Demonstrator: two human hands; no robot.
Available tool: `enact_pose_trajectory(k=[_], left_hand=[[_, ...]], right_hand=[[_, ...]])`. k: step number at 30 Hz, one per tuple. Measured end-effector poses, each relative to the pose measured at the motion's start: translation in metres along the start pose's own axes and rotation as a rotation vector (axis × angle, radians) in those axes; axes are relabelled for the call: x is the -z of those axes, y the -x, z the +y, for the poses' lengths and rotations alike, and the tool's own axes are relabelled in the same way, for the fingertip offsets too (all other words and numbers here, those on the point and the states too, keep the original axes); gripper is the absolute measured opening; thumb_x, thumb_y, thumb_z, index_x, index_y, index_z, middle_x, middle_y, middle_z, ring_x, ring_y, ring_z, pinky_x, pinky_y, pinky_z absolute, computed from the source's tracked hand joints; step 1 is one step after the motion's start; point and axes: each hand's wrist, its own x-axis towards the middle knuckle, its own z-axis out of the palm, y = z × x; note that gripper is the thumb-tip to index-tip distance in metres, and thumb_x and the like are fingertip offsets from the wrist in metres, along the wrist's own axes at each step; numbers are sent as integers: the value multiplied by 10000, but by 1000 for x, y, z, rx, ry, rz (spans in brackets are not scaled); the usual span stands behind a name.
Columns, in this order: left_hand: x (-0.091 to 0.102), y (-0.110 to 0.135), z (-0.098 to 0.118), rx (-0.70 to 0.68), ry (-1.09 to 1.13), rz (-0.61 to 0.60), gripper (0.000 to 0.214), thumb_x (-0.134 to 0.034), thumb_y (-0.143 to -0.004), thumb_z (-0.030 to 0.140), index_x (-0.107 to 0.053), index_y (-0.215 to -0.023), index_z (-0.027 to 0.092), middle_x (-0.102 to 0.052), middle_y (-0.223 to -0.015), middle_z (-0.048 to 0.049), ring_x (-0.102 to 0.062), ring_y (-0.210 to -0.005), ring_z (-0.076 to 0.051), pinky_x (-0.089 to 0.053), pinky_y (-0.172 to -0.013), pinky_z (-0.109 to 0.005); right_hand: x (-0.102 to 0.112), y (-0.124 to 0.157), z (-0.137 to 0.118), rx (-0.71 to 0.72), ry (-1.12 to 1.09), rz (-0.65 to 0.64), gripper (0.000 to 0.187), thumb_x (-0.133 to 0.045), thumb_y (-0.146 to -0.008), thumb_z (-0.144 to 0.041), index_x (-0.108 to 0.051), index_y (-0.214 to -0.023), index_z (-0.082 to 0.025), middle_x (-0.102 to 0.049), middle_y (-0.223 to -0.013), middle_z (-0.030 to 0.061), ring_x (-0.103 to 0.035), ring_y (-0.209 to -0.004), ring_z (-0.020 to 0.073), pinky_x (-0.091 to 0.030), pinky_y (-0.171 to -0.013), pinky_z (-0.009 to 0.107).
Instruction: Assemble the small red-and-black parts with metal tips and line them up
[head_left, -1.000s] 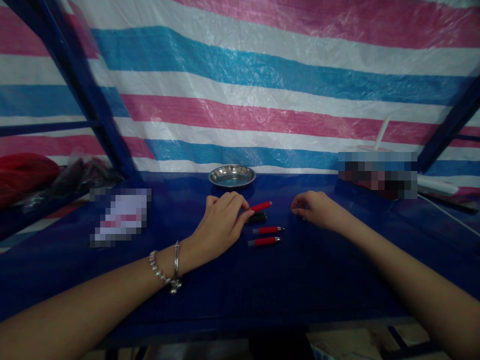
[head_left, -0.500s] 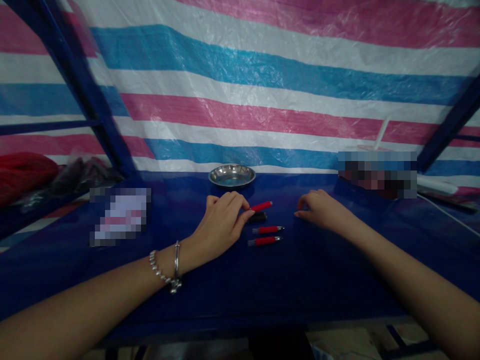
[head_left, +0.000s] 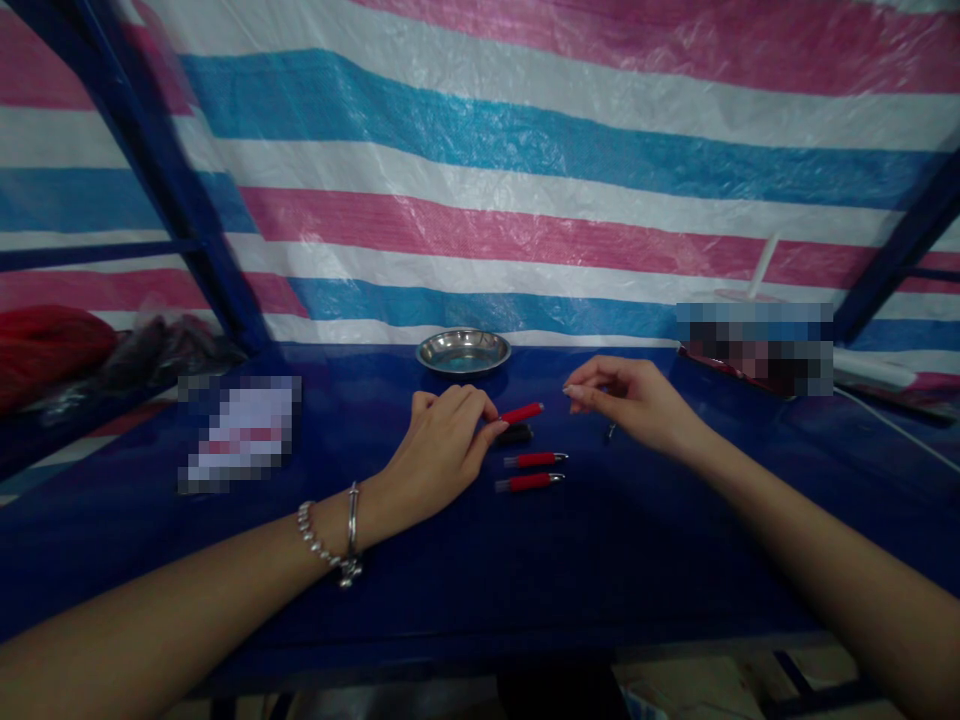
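My left hand (head_left: 450, 435), with bracelets at its wrist, pinches a red pen barrel (head_left: 523, 412) between thumb and fingers. Just below that barrel lies a black piece (head_left: 516, 433), partly behind my thumb. Two red pens (head_left: 536, 460) with clear front ends and silvery tips lie side by side nearer me. To the right, my right hand (head_left: 622, 398) is raised off the table, its thumb and fingertips closed on a tiny silvery piece (head_left: 568, 391) too small to name. Another small silvery part (head_left: 611, 432) lies on the table below this hand.
A round metal dish (head_left: 463, 352) stands at the back of the blue table (head_left: 480, 590). At left is a blurred-out pale packet (head_left: 247, 430); at back right, a blurred-out object (head_left: 754, 350) with a white cable. Striped sheeting (head_left: 487, 220) hangs behind, and blue posts flank it.
My right hand has lifted and shifted slightly left, its fingertips now closed on a tiny silvery piece. A small silvery part has come into view beneath it. My left hand stays in place.
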Motion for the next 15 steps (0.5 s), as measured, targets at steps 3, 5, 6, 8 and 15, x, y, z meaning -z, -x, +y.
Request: enact_pose_trajectory(k=[3, 5, 6, 8, 15], left_hand=[[1, 0, 1, 3, 2, -7, 119, -401, -866, 252, -472, -826, 165, -549, -808, -9, -491, -797, -173, -263, -687, -320], [2, 1, 3, 2, 6, -12, 124, -398, -868, 254, -473, -823, 165, -549, -804, -9, -489, -795, -173, -263, -686, -320], [3, 1, 3, 0, 9, -15, 124, -396, -868, 253, -473, -823, 166, -549, -805, -9, -489, -796, -173, -263, -686, -320], [3, 1, 5, -4, 12, -18, 120, -397, -868, 249, -473, -825, 166, -551, -805, -9, -488, -795, -171, -262, -687, -319], [2, 1, 5, -8, 20, -25, 131, -387, -869, 254, -470, -821, 165, -548, -802, -9, -485, -793, -170, -261, -687, -319]], right_hand=[[-5, 2, -4, -39, -218, -95, 124, -560, -725, -272, -536, -760, -156, -617, -624, 5, -580, -589, 108, -455, -610, 258], [-8, 3, -4, -60, -279, -131, 113, -575, -712, -254, -531, -752, -158, -624, -628, 1, -587, -590, 102, -462, -611, 253], [-9, 4, -4, -66, -300, -142, 110, -581, -708, -247, -529, -749, -160, -627, -631, -1, -591, -594, 100, -464, -610, 250], [-11, 4, -3, -70, -329, -159, 106, -586, -706, -239, -530, -753, -162, -633, -641, -3, -598, -605, 98, -467, -608, 243], [-14, 5, -2, -53, -333, -158, 110, -595, -701, -232, -533, -757, -160, -629, -651, -8, -593, -602, 88, -470, -598, 228]])
